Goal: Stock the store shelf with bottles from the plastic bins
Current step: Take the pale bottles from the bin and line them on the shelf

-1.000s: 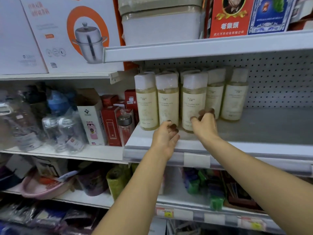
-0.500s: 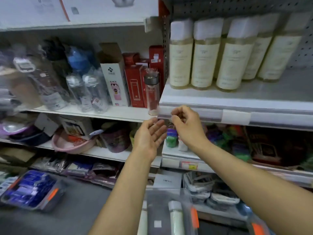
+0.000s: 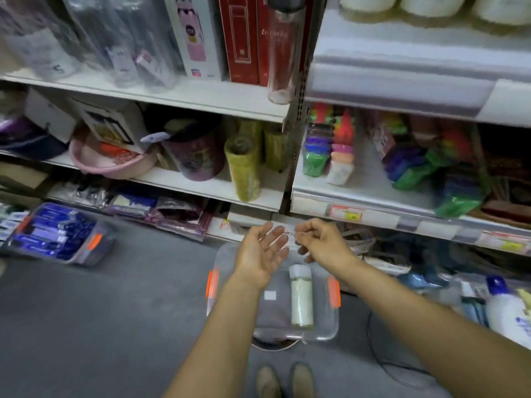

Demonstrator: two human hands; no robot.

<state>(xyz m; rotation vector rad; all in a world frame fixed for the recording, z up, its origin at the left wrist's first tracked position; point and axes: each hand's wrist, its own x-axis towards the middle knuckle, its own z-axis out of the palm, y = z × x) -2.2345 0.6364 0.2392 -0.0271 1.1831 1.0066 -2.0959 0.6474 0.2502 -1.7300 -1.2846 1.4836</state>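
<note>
Grey shop floor (image 3: 86, 311) runs along the foot of white store shelving, seen from above by a person whose two shoes (image 3: 284, 380) show at the bottom edge. Both bare arms reach forward. The left hand (image 3: 263, 251) is turned palm up, fingers spread and relaxed, holding nothing. The right hand (image 3: 323, 242), just beside it, has its fingers loosely curled with the thumb near the forefinger; through the blur it seems to hold nothing. Below both hands is a clear plastic bin (image 3: 330, 330) with orange latches. One pale bottle (image 3: 301, 301) with a white cap lies on its side in the bin's right half, cap toward the shelves. Well to the left on the floor is a second bin (image 3: 106, 239) packed with blue packs. At the top right, the shelf (image 3: 402, 73) carries a row of stocked bottles (image 3: 431, 7), only their bases in view. Lower shelves hold a pink basin (image 3: 109, 165) and green rolls (image 3: 244, 170).
</note>
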